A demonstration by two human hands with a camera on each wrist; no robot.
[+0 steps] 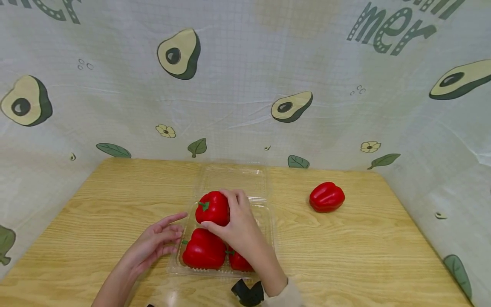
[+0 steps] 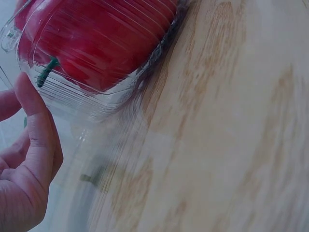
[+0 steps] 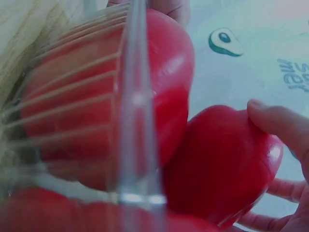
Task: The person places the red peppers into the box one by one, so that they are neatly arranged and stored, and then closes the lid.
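Observation:
A clear plastic clamshell container (image 1: 264, 219) lies open on the table, its lid (image 1: 234, 178) folded back. My right hand (image 1: 241, 228) grips a red bell pepper (image 1: 212, 209) with a green stem from above, over the back left of the container. In the right wrist view the thumb presses on that pepper (image 3: 222, 164). Two more red bell peppers sit in the front: one at left (image 1: 204, 249), one at right (image 1: 239, 261), partly hidden by my right forearm. My left hand (image 1: 155, 241) is beside the container's left wall, fingers loosely bent and holding nothing.
Another red bell pepper (image 1: 327, 197) lies on the wooden table (image 1: 345, 256), right of the container. A black strap-like piece (image 1: 248, 293) is at my right wrist. Behind the table hangs a cloth (image 1: 238, 85) printed with avocados.

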